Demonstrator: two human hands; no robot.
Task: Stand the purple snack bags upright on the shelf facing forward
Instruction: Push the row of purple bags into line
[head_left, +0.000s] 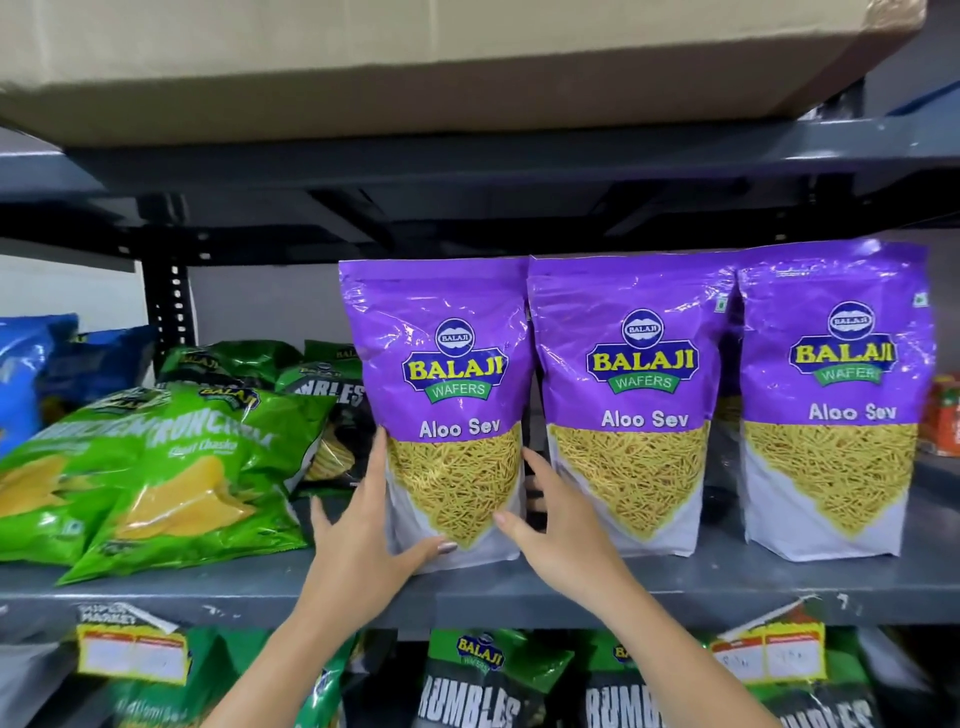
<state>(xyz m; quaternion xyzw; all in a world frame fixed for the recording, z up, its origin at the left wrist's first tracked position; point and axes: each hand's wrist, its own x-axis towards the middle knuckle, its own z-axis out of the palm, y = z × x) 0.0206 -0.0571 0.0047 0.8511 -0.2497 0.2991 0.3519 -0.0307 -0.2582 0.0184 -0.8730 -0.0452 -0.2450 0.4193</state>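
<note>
Three purple Aloo Sev snack bags stand upright on the grey shelf (519, 592), labels facing me. The left purple bag (447, 395) is held at its lower part between both hands. My left hand (363, 535) cups its left edge, thumb under the front bottom corner. My right hand (556, 525) presses its right edge, fingers reaching into the gap beside the middle purple bag (631, 400). The right purple bag (836, 395) stands apart from my hands. Another purple bag shows partly behind the middle and right ones.
Green chip bags (156, 478) lie flat on the shelf to the left, with dark green bags (311, 379) and blue bags (31, 374) behind. A cardboard box (415, 57) sits on the shelf above. Price tags (132, 654) hang on the shelf edge; more bags fill the shelf below.
</note>
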